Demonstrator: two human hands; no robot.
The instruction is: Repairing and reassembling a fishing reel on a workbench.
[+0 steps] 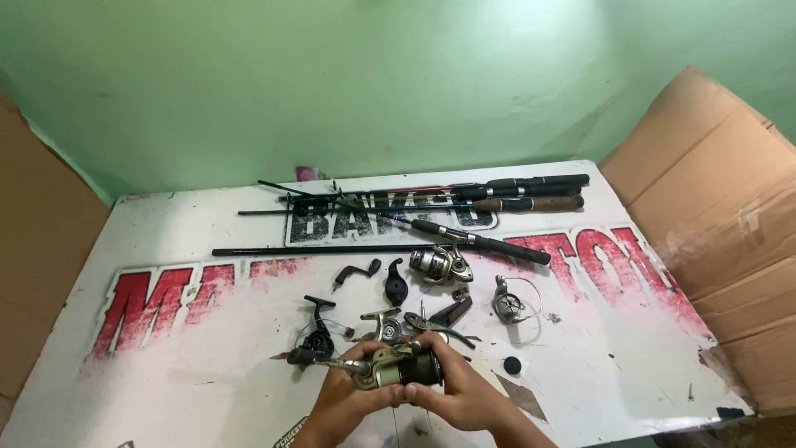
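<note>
- The left hand (344, 398) and the right hand (460, 396) meet low over the near edge of the bench (166, 365), both closed around one spinning reel (396, 367).
- The reel lies crosswise between the two grips: its dark spool end sits under the right hand's fingers, its metal body and crank arm project toward the left hand's fingertips. It is lifted clear of the bench surface.
- Left grip: narrow, fingers curled on the reel's body end. Right grip: narrow, thumb and fingers wrapped on the spool end.
- Just beyond the hands, loose reel parts (414, 319) lie scattered at mid-bench, with a small black reel (315, 336) to their left and a silver reel (512, 300) to their right.
- A small black round knob (512, 363) lies alone, right of the hands, near the near edge.
- A rod with mounted reel (439, 264) lies crosswise at the bench's middle; a bundle of fishing rods (464, 192) lies along the far edge, handles toward the right.
- The bench top is a white signboard bearing large worn red lettering across its width and a black-lettered panel near the far edge, partly under the rods.
- A flattened brown cardboard box (713, 216) leans at the right edge; another cardboard sheet (37, 249) stands at the left edge.
- A green wall (332, 83) rises behind the far edge.
</note>
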